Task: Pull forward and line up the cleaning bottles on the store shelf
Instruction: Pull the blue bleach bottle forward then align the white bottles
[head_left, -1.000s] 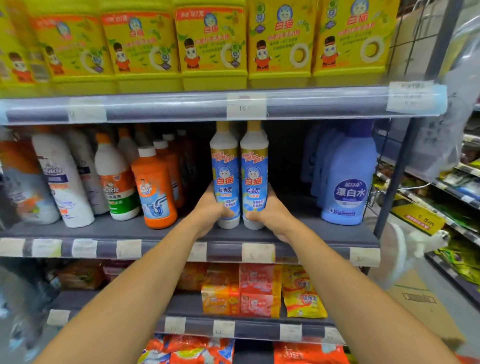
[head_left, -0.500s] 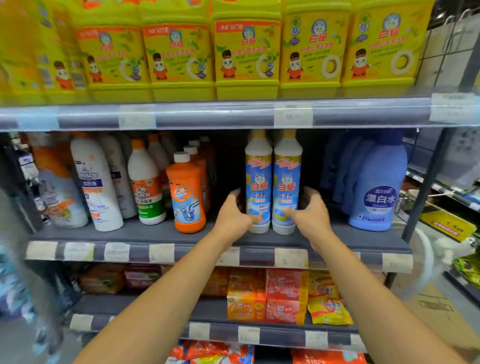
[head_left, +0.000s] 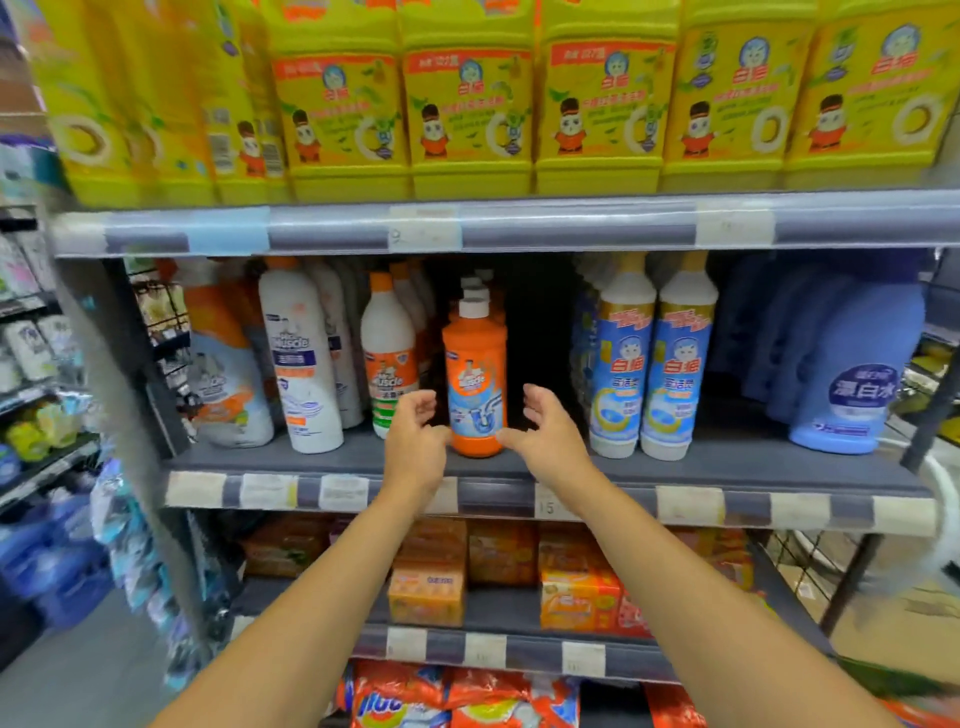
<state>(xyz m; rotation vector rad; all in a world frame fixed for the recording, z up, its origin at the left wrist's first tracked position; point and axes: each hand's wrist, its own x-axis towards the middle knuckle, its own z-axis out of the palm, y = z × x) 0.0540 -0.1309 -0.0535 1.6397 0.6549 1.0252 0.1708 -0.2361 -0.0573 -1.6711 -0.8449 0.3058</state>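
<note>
An orange drain-cleaner bottle (head_left: 475, 379) with a white cap stands upright near the front of the middle shelf (head_left: 519, 496), with more of its kind lined up behind it. My left hand (head_left: 415, 441) is open just left of its base, fingers curled, and my right hand (head_left: 545, 431) is open just right of it. Neither hand grips the bottle. Two tall blue-and-white bottles (head_left: 652, 364) stand side by side at the shelf front to the right, free of my hands.
Left of the orange bottle stand a white-and-green bottle (head_left: 388, 358), a tall white bottle (head_left: 301, 358) and an orange-white jug (head_left: 223, 374). Blue bleach jugs (head_left: 857, 369) fill the right end. Yellow jugs (head_left: 467, 104) line the shelf above; soap packs (head_left: 428, 592) sit below.
Both hands have let go of the two blue-and-white bottles and moved left to either side of the orange bottle. The camera view has shifted left.
</note>
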